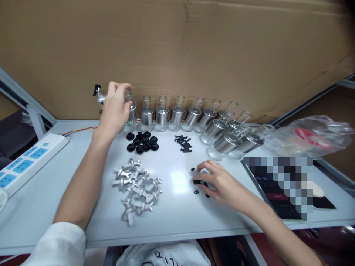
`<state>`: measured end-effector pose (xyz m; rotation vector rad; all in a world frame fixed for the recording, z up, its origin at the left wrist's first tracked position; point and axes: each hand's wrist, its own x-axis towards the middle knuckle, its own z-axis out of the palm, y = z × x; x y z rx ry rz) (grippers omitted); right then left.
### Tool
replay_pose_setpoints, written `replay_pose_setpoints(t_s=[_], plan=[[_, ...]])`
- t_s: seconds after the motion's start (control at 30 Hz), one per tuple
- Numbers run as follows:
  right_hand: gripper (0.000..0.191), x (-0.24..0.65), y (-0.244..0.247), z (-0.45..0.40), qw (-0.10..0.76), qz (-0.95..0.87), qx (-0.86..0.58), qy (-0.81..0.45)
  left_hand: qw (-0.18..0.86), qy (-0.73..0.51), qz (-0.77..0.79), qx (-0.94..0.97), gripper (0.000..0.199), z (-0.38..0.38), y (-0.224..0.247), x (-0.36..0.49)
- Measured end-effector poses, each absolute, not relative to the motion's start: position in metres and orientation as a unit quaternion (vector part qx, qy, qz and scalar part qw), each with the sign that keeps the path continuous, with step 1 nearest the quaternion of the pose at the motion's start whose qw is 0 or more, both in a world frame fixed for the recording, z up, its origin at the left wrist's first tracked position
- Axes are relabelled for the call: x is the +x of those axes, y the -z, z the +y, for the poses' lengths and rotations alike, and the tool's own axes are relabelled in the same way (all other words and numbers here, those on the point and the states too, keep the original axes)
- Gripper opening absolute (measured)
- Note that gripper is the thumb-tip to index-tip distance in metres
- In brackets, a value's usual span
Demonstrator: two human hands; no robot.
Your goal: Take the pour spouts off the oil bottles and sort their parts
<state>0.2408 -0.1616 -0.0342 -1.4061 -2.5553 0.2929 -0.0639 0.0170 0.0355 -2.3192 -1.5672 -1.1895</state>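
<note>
My left hand (115,107) is at the far left of the bottle row, its fingers and thumb spread in front of a glass bottle (132,114) with a metal sleeve. Behind that hand, a metal pourer spout with a black tip (97,90) shows; what it stands on is mostly hidden. My right hand (216,181) is low over a few small black caps (196,192) on the table. A small black cap (196,181) lies between its thumb and index fingertip. Black rubber stoppers (142,142) and silver pourer spouts (138,188) form two piles between the hands.
Several sleeved glass bottles (176,114) line the back of the white table (172,221) before a cardboard wall (166,55). Thin black pieces (183,144) lie mid-table. A tablet (273,188) and a plastic bag (307,136) are at right, a power strip (30,157) at left.
</note>
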Motion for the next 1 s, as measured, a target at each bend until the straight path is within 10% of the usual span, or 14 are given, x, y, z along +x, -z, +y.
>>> replay_pose_setpoints(t_s=[0.27,1.0], plan=[[0.014,0.243,0.04,-0.157,0.154,-0.871,-0.457,-0.093,0.18,0.406,-0.421,-0.791,0.04,-0.089,-0.087,-0.034],[0.016,0.236,0.043,-0.161,0.14,-0.859,-0.486,-0.078,-0.066,0.167,-0.393,-0.902,0.027,-0.083,-0.043,-0.004]])
